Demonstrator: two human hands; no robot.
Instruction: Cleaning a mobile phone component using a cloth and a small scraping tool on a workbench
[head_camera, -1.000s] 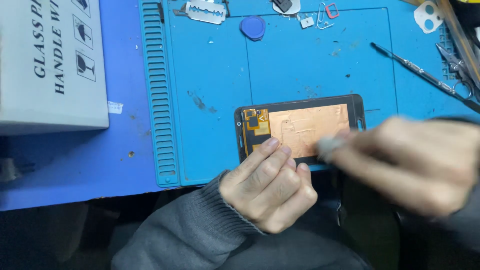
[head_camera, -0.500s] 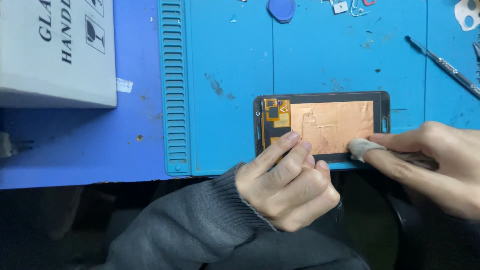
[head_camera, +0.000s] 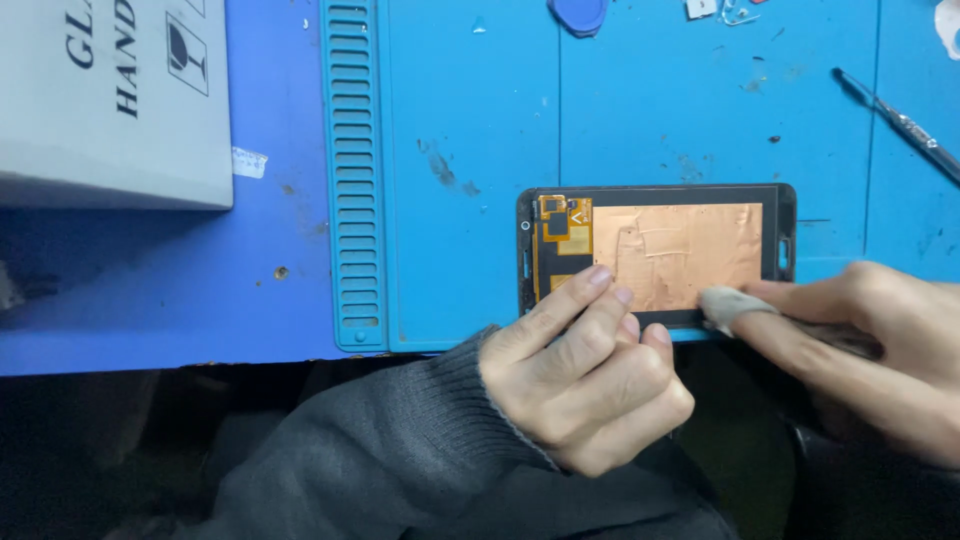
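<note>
Left hand (head_camera: 585, 385): we press our fingertips on the phone screen assembly (head_camera: 657, 252), steadying it near the desk's (head_camera: 200, 300) front edge.
Right hand (head_camera: 880, 345): we pinch a small cloth wad (head_camera: 728, 306) against the assembly's lower edge.

Bright even overhead light, sharp focus on the mat (head_camera: 640, 130), dim underexposed foreground, faint copper sheen

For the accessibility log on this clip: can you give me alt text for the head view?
A left hand steadies a black phone screen panel with copper foil backing on a blue work mat, while the right hand presses a small greyish cloth wad against the panel's lower edge. A grey cardboard box sits far left.
</note>
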